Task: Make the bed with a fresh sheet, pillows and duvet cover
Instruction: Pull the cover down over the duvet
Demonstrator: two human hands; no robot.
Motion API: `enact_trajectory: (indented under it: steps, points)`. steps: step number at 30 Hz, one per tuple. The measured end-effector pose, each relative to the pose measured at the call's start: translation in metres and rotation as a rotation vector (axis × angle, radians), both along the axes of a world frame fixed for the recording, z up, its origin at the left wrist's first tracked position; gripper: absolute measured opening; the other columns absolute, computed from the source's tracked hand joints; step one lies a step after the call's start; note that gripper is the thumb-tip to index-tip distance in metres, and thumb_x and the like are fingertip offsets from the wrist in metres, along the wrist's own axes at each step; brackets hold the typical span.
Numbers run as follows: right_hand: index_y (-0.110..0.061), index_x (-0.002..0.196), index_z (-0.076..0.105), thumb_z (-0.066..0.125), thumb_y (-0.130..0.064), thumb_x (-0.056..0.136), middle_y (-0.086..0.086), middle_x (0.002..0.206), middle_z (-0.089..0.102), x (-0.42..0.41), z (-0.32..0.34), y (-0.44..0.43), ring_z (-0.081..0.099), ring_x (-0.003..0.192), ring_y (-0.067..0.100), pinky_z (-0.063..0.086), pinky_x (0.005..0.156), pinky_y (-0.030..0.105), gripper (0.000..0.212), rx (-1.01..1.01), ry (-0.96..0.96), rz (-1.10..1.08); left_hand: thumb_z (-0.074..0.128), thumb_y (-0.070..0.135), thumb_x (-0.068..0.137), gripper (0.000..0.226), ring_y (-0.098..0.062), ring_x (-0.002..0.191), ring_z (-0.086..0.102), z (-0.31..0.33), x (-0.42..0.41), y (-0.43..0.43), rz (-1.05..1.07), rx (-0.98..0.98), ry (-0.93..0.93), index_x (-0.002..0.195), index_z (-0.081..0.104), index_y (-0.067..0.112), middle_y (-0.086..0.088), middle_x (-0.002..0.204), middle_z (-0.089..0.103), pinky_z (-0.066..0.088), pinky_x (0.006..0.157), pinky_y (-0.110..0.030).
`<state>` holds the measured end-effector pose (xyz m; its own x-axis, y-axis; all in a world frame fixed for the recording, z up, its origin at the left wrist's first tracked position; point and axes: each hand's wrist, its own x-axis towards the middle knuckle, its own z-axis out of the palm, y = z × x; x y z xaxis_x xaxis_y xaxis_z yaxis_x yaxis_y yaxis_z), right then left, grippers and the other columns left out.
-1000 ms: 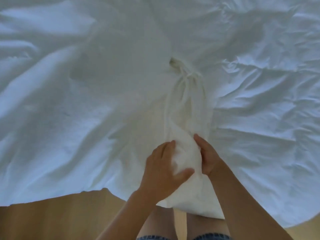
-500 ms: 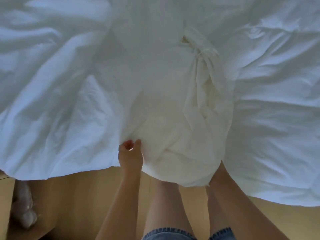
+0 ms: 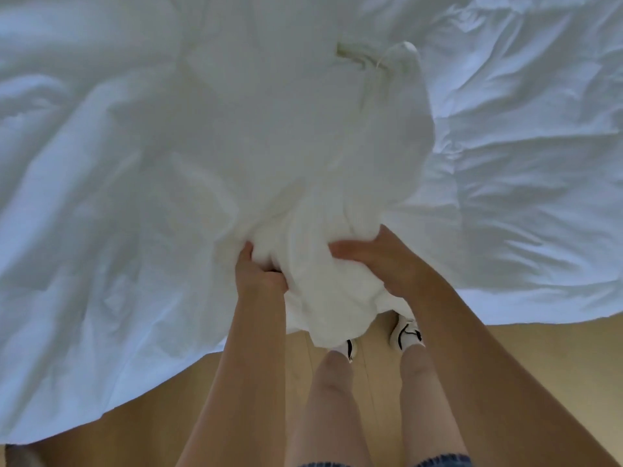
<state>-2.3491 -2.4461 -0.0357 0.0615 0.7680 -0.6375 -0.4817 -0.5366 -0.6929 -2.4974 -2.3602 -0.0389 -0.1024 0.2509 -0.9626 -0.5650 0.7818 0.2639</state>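
A white duvet cover (image 3: 141, 183) spreads rumpled over the whole bed. At its near edge a cream-white bunch of duvet (image 3: 323, 298) bulges out and hangs over the floor. My left hand (image 3: 258, 273) grips the left side of that bunch, fingers curled into the fabric. My right hand (image 3: 377, 261) holds its right side, thumb across the top. A tied cloth string (image 3: 377, 60) shows farther up the bunch.
Wooden floor (image 3: 135, 433) lies along the bed's near edge. My bare legs and white shoes (image 3: 406, 333) stand right under the hanging cloth. A pale object (image 3: 20, 456) sits at the bottom left corner.
Both hands have come together onto the bunch: the left moved right from the cover's edge, and the right, hidden under the cloth before, now grips on top. The view tilted down, showing my shoes.
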Motion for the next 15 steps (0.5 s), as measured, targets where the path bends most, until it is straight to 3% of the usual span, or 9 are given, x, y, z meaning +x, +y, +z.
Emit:
enact_trajectory:
  steps: [2, 4, 6, 8, 10, 12, 14, 15]
  points:
    - [-0.022, 0.082, 0.070, 0.075, -0.026, 0.073, -0.004, 0.076, 0.073, -0.024, -0.001, 0.014, 0.070, 0.072, 0.013, 0.055, 0.063, 0.025, 0.011, -0.144, -0.259, 0.151, 0.052, 0.026, 0.093, 0.021, -0.021, 0.071, 0.062, 0.002, -0.005, 0.003, -0.032, 0.075, 0.064, 0.107, 0.061, 0.013, -0.007, 0.094, 0.066, 0.050, 0.056, -0.031]
    - [-0.015, 0.081, 0.067, 0.067, -0.026, 0.081, -0.001, 0.068, 0.068, -0.049, -0.005, 0.019, 0.065, 0.064, 0.014, 0.050, 0.058, 0.026, 0.011, -0.225, -0.459, 0.000, 0.052, 0.023, 0.093, 0.015, -0.024, 0.073, 0.062, 0.006, -0.007, 0.002, 0.000, 0.068, 0.046, 0.099, 0.061, 0.012, -0.007, 0.093, 0.066, 0.050, 0.057, -0.034]
    - [-0.011, 0.098, 0.063, 0.065, -0.030, 0.085, 0.001, 0.081, 0.067, -0.066, -0.013, 0.014, 0.063, 0.074, 0.013, 0.047, 0.065, 0.027, 0.024, -0.213, -0.537, -0.252, 0.053, 0.026, 0.093, 0.023, -0.031, 0.086, 0.063, 0.012, -0.005, -0.002, 0.009, 0.037, -0.023, 0.105, 0.062, 0.009, -0.011, 0.098, 0.067, 0.050, 0.072, -0.046]
    - [-0.018, 0.126, 0.048, 0.069, -0.045, 0.076, -0.002, 0.113, 0.061, -0.079, -0.012, 0.008, 0.059, 0.104, 0.013, 0.047, 0.086, 0.029, 0.061, -0.181, -0.407, -0.355, 0.057, 0.030, 0.091, 0.034, -0.033, 0.099, 0.063, 0.011, -0.003, -0.005, -0.005, 0.020, 0.002, 0.116, 0.061, 0.008, -0.012, 0.111, 0.067, 0.050, 0.089, -0.050]
    - [-0.024, 0.141, 0.030, 0.072, -0.058, 0.055, -0.007, 0.130, 0.051, -0.092, -0.012, 0.000, 0.050, 0.120, 0.012, 0.044, 0.095, 0.029, 0.101, -0.170, -0.222, -0.231, 0.059, 0.036, 0.089, 0.040, -0.034, 0.100, 0.063, 0.011, -0.003, -0.007, -0.045, -0.010, 0.086, 0.119, 0.060, 0.008, -0.013, 0.114, 0.066, 0.050, 0.090, -0.049]
    - [-0.021, 0.136, 0.040, 0.079, -0.049, 0.057, -0.008, 0.120, 0.063, -0.095, -0.014, -0.007, 0.059, 0.114, 0.012, 0.049, 0.085, 0.021, 0.092, -0.044, 0.030, -0.090, 0.058, 0.040, 0.089, 0.043, -0.033, 0.097, 0.062, 0.011, -0.004, -0.006, -0.091, -0.046, 0.136, 0.117, 0.060, 0.007, -0.013, 0.112, 0.065, 0.052, 0.082, -0.046]
    - [-0.021, 0.123, 0.057, 0.081, -0.031, 0.070, -0.004, 0.110, 0.070, -0.085, -0.018, -0.009, 0.065, 0.105, 0.012, 0.054, 0.084, 0.023, 0.059, 0.031, 0.227, 0.075, 0.059, 0.039, 0.088, 0.043, -0.034, 0.101, 0.061, 0.011, -0.006, -0.002, -0.058, -0.056, 0.120, 0.118, 0.060, 0.009, -0.013, 0.113, 0.065, 0.050, 0.088, -0.049]
    - [-0.024, 0.114, 0.062, 0.081, -0.027, 0.071, -0.005, 0.105, 0.072, -0.080, -0.020, -0.007, 0.067, 0.099, 0.007, 0.055, 0.083, 0.024, 0.047, 0.003, 0.197, 0.180, 0.061, 0.037, 0.088, 0.040, -0.032, 0.101, 0.062, 0.011, -0.007, 0.000, -0.031, -0.059, 0.102, 0.117, 0.061, 0.010, -0.011, 0.113, 0.065, 0.049, 0.091, -0.049]
